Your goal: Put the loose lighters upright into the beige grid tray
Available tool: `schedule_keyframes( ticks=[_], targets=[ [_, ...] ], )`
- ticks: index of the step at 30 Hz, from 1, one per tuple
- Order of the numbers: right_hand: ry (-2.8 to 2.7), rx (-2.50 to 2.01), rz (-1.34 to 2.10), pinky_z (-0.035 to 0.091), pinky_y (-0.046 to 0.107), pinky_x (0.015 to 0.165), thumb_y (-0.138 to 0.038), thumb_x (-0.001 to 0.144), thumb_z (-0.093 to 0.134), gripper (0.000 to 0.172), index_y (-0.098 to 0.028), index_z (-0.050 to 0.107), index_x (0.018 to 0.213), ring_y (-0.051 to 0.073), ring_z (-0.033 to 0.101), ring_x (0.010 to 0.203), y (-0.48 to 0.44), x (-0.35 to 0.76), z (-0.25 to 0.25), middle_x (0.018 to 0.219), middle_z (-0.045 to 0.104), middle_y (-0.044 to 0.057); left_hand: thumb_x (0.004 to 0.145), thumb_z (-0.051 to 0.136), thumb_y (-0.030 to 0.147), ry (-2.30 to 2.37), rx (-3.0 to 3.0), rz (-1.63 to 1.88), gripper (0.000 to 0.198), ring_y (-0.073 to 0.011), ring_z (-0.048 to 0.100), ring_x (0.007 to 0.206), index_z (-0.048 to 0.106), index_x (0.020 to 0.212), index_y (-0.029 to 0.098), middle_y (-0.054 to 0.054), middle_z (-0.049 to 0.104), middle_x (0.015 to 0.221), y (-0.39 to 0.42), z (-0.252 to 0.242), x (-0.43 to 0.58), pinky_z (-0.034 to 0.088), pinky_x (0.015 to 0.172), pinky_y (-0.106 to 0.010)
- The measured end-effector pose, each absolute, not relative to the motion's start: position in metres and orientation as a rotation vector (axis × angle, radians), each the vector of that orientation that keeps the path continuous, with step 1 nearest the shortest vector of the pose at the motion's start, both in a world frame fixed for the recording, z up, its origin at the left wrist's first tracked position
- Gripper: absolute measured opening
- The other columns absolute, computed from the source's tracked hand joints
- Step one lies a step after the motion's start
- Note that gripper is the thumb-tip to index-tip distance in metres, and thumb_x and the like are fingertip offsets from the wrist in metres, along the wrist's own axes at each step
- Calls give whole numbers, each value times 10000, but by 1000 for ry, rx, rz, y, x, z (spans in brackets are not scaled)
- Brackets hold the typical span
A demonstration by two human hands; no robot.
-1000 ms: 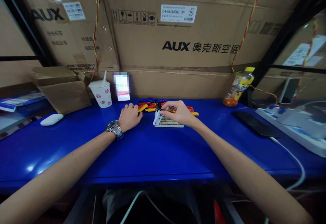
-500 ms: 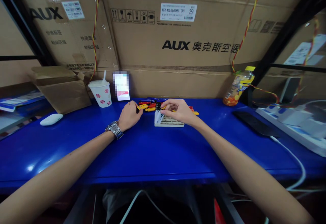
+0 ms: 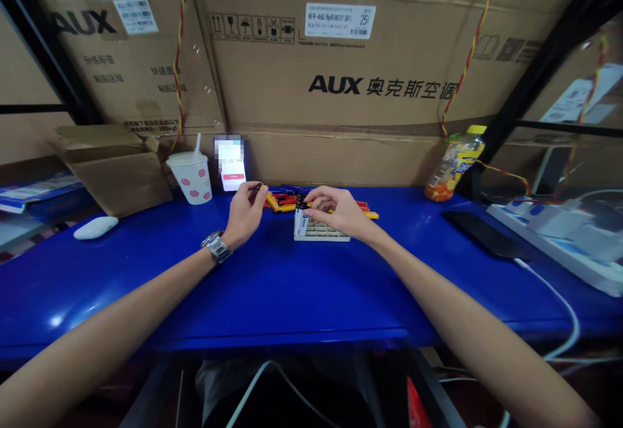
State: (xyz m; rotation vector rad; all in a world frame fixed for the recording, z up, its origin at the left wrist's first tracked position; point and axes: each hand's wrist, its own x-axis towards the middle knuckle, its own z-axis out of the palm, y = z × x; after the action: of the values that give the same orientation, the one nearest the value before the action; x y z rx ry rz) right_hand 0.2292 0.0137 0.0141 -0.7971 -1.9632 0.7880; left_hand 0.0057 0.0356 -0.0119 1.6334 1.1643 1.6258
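Observation:
My left hand (image 3: 247, 214) is closed on a yellow pen (image 3: 268, 198), pinched between thumb and fingers and tilted down to the right. My right hand (image 3: 341, 212) is curled over a white gridded holder (image 3: 324, 238), with its fingertips pressed together beside a row of black pen ends (image 3: 300, 202). What those fingertips hold, if anything, is hidden. A white printed label (image 3: 301, 223) shows at the holder's left side. Behind the holder lie loose red, yellow and blue pens (image 3: 289, 189), partly covered by my right hand.
Along the back stand a paper cup with a straw (image 3: 191, 178), a lit phone (image 3: 232, 168) and a juice bottle (image 3: 452, 165). A white mouse-shaped object (image 3: 96, 227) lies left. To the right are a black phone (image 3: 481, 234) and a power strip (image 3: 559, 246). Large cartons (image 3: 272, 110) back the blue table (image 3: 292, 298).
My left hand has turned more upright and lifted the end of its yellow pen, which now slants down to the right. My right hand stays at the holder with little movement.

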Motion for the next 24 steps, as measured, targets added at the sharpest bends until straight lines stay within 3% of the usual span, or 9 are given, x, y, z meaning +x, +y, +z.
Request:
schedule_keyframes(
  ticks=[6,11,16,24],
  targets=[
    [-1959,-800,796,488,282,601,-366,736,723,307,-149,606,920,122,584,608,15,229,12,706,628,15,946,487,309,1083,1429,1521,218,-106,586,617,585,1088,176,-12,541,762,25,-3,12,534,475,-199],
    [-1984,-835,787,479,287,594,-391,737,708,302,-140,625,883,113,542,584,15,225,11,664,594,4,979,418,283,1081,1418,1408,196,-60,441,455,575,1030,178,23,469,701,18,1,15,420,346,-167],
    [-1982,-841,759,476,292,607,-349,742,697,241,-135,635,833,124,563,607,13,227,15,680,622,27,982,443,313,1136,1421,1362,223,-37,409,401,482,807,180,37,486,666,17,1,17,344,325,-168],
    [-2076,-856,649,414,261,546,-353,774,662,201,-155,628,763,109,526,552,13,228,12,631,619,13,957,486,444,1127,1412,1306,361,-30,375,361,476,717,175,33,482,604,20,-2,14,293,323,-182]
  ],
)
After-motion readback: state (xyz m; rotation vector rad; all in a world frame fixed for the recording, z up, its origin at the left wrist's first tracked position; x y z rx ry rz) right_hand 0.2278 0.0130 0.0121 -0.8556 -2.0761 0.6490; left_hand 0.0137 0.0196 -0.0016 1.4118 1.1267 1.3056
